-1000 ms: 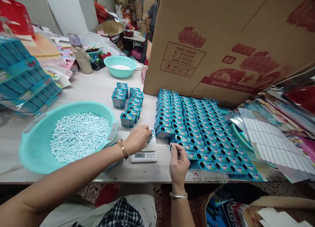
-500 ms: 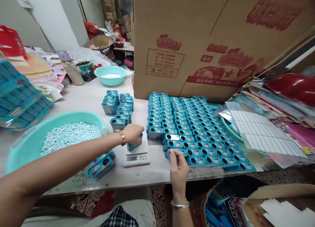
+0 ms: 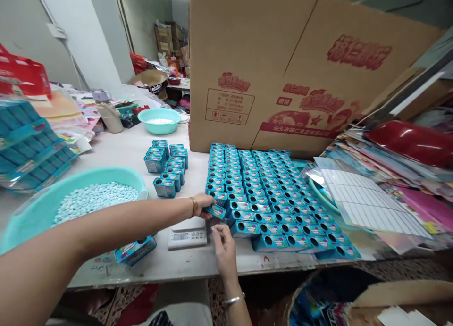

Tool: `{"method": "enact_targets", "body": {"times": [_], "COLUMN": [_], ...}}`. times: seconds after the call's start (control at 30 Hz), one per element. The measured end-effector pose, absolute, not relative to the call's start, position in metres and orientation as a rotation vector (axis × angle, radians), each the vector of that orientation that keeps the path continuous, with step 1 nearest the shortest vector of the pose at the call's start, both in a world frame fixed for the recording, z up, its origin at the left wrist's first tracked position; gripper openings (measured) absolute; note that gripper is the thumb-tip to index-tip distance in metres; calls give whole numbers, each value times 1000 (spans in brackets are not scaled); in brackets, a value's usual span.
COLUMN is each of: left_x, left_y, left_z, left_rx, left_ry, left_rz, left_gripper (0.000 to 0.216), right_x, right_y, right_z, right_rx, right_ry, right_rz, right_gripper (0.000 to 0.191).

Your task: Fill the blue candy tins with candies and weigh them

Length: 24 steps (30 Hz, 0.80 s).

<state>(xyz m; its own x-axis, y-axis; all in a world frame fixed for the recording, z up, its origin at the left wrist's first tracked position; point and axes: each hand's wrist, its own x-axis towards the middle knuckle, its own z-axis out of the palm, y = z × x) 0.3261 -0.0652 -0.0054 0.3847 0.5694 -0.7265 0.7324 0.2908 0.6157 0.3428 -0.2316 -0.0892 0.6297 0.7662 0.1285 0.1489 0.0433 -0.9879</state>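
My left hand [image 3: 204, 205] is closed around a small blue tin [image 3: 216, 211] with a dark round spot on its top. It carries the tin over the right side of the white digital scale [image 3: 187, 238], beside the rows of similar tins [image 3: 262, 198]. My right hand [image 3: 224, 245] sits just right of the scale, thumb and fingertips pinched together; whatever is between them is too small to make out. Left of the scale, more blue tins [image 3: 136, 250] lie partly hidden under my left forearm.
At the left is a turquoise basin [image 3: 28, 224] of pale blue candies, with a smaller turquoise bowl [image 3: 159, 127] further back. Two short rows of tins [image 3: 165, 187] stand behind the scale. A big cardboard box [image 3: 240, 47] rises behind the long rows; papers [image 3: 368, 198] lie right.
My left hand has lifted the tin off the scale and brought it right, towards the rows. My right hand has moved left, closer to the scale. The camera view has shifted slightly.
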Motion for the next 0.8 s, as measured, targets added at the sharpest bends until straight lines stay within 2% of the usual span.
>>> {"method": "enact_targets", "body": {"times": [0.2,0.37,0.53,0.67,0.73,0.8], "left_x": [310,243,106,-9,-46,-64], "left_y": [-78,-47,-13,-24,-47,-77], "left_z": [-2,35,67,54,36,15], "left_rx": [1215,1195,1356,1463,1490,1570], "left_ry": [1273,1143,998,1344,1501,1570], "left_rz": [-59,162,601,1058,1193,1171], "left_gripper": [36,39,52,65,61,47], "right_x": [360,353,320,272,235,195], "right_y": [-198,-210,-203,-127,-70,-12], "right_z": [-121,-118,-65,-11,5,10], "right_rx": [-1507,-1512,-1460,-1295,-1241,-1264], "right_ry": [-695,-695,-776,-1225,-1568,-1916], "right_rz": [481,626,659,705,688,662], "right_gripper": [32,33,27,19,17,13]}}
